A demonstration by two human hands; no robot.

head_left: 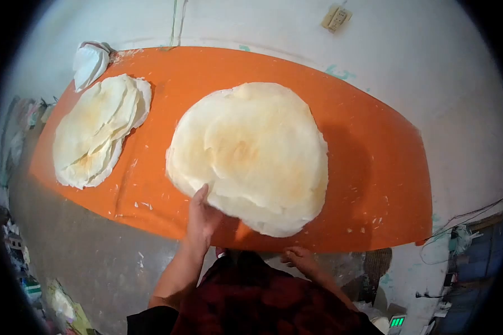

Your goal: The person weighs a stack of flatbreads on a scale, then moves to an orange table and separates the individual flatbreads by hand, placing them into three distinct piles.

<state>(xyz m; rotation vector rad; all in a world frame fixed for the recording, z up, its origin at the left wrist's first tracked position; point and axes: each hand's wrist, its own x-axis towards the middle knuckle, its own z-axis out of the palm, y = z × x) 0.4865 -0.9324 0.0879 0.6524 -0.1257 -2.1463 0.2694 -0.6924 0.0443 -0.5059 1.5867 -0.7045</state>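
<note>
A large stack of thin, round flatbreads [262, 145], pale with light brown patches, takes up the middle of the orange table. My left hand [202, 215] grips the stack at its lower left edge, thumb on top and the other fingers hidden underneath. Just off the table's front edge, below the stack, is my right hand [299, 258]. Its fingers are loosely curled, with nothing visible in them, and it stays apart from the bread.
A second pile of flatbreads [95, 128], uneven and folded, lies at the table's left. Behind it is a folded white bundle [90, 64]. Crumbs dot the orange table [374, 184]. A wall with a socket [336, 19] borders the back. Cables [469, 215] hang at right.
</note>
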